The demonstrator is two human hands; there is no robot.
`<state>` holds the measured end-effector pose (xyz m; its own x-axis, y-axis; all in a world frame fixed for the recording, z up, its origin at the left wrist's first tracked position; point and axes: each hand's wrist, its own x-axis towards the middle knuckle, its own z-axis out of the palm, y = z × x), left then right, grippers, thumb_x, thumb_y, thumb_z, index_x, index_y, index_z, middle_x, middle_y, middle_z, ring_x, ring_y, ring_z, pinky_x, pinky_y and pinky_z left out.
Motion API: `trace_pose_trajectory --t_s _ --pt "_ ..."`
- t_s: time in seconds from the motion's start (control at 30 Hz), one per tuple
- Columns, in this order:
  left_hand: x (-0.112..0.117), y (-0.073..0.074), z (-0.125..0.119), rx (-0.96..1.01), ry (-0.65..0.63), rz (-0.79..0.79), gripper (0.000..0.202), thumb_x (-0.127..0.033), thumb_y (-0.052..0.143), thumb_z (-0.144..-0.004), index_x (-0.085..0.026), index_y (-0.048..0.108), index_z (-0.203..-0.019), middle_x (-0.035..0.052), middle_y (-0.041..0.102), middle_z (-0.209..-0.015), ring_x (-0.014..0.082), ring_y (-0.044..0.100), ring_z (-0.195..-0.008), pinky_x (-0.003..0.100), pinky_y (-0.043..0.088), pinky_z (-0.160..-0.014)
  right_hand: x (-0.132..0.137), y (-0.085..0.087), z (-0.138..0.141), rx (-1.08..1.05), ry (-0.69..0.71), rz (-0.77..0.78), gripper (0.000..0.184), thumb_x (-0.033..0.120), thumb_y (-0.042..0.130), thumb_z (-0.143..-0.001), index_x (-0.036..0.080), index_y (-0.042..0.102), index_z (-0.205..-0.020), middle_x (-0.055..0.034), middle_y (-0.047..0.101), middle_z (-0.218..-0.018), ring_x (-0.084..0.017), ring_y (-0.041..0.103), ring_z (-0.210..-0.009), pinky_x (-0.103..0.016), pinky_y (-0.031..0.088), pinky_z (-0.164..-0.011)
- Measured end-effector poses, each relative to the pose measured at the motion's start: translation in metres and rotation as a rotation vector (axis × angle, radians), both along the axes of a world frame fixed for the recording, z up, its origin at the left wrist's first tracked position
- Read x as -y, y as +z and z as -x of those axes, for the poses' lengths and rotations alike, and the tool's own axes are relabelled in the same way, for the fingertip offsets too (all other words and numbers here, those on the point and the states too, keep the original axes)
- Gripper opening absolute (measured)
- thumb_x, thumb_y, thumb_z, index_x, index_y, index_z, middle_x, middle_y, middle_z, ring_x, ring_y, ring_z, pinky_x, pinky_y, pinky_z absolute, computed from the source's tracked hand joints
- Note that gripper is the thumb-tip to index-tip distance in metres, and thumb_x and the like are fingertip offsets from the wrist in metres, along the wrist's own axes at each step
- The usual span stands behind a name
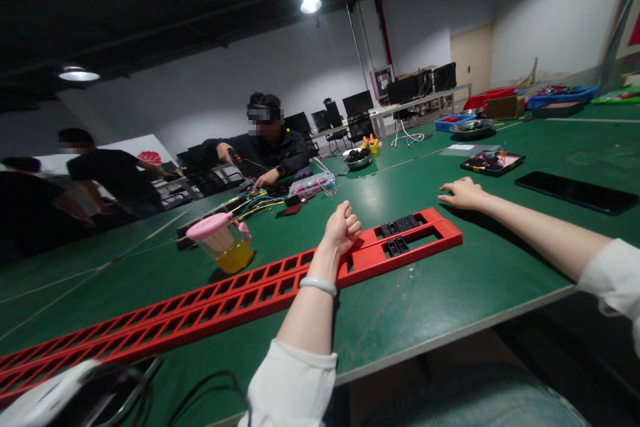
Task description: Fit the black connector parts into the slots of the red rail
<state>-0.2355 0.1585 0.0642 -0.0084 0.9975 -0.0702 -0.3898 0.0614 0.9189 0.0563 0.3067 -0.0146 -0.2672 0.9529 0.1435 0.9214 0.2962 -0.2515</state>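
Observation:
My left hand (343, 230) is closed in a fist over the long red slotted frame (430, 251). Its curled fingers hide whatever they hold, if anything. Several black rectangular inserts (398, 247) sit in the frame's openings just right of that hand. My right hand (464, 194) rests on the green table beyond the frame's right end. Its fingers reach out to the left, slightly bent, with nothing visible in them. The frame's other slots run away to the lower left.
A pink-lidded cup (233, 255) of yellow liquid stands behind the frame. Right of my right hand lie a black phone (575, 191) and a small tray (515, 163) of parts. Across the table a person (285, 153) works beside coloured wires (260, 203). A white device (55, 397) is at lower left.

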Motion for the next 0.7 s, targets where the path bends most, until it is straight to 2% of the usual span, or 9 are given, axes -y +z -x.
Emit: trace_pose_trajectory --t_s 0.17,0.27,0.33,0.47,0.6,0.7 --pt "0.001 0.001 -0.003 0.055 0.009 -0.054 0.037 -0.03 0.041 -0.084 -0.019 0.019 -0.056 -0.0107 0.009 -0.037 0.0047 0.011 -0.029 0.019 0.007 -0.036 0.003 0.002 0.001 0.017 -0.012 -0.017 0.049 0.055 0.039 -0.076 0.026 0.054 -0.113 -0.0135 0.053 -0.113 -0.037 0.034 -0.111 -0.051 0.037 -0.079" --pt "0.0 0.001 -0.001 0.082 0.024 -0.045 0.034 -0.03 0.036 -0.086 -0.019 0.022 -0.057 -0.0106 0.008 -0.037 0.0049 0.009 -0.029 0.019 0.005 -0.036 0.009 0.008 0.0 0.079 0.016 -0.083 0.044 0.05 0.04 -0.077 0.024 0.058 -0.106 -0.0134 0.053 -0.111 -0.036 0.034 -0.11 -0.05 0.036 -0.079" --pt "-0.001 0.001 0.001 0.1 0.023 -0.041 0.033 -0.03 0.033 -0.087 -0.019 0.023 -0.058 -0.0104 0.007 -0.038 0.005 0.008 -0.029 0.019 0.004 -0.036 0.014 0.015 -0.002 0.147 0.104 -0.151 0.038 0.046 0.042 -0.078 0.021 0.062 -0.097 -0.0137 0.056 -0.105 -0.035 0.038 -0.106 -0.049 0.035 -0.08" --pt "-0.003 0.001 0.004 0.12 0.029 -0.056 0.032 -0.03 0.031 -0.088 -0.018 0.025 -0.059 -0.0101 0.006 -0.038 0.005 0.008 -0.029 0.019 0.003 -0.036 0.017 0.033 -0.012 0.217 0.372 -0.24 0.029 0.037 0.043 -0.078 0.02 0.064 -0.086 -0.0118 0.059 -0.095 -0.027 0.047 -0.097 -0.039 0.035 -0.082" --pt "-0.006 0.0 0.005 0.13 0.068 -0.088 0.03 -0.026 0.03 -0.088 -0.018 0.029 -0.059 -0.0097 0.006 -0.038 0.0048 0.007 -0.028 0.02 0.002 -0.037 0.016 0.045 -0.026 0.264 0.395 -0.25 0.026 0.034 0.045 -0.076 0.017 0.065 -0.082 -0.0125 0.061 -0.087 -0.025 0.052 -0.087 -0.035 0.038 -0.077" --pt "-0.006 -0.001 0.005 0.118 0.067 -0.109 0.022 -0.023 0.034 -0.087 -0.018 0.039 -0.066 -0.0098 0.005 -0.039 0.0046 0.008 -0.028 0.02 0.001 -0.037 0.016 0.051 -0.036 0.229 0.383 -0.239 0.022 0.033 0.05 -0.071 0.018 0.066 -0.079 -0.0114 0.062 -0.088 -0.027 0.052 -0.091 -0.037 0.037 -0.08"
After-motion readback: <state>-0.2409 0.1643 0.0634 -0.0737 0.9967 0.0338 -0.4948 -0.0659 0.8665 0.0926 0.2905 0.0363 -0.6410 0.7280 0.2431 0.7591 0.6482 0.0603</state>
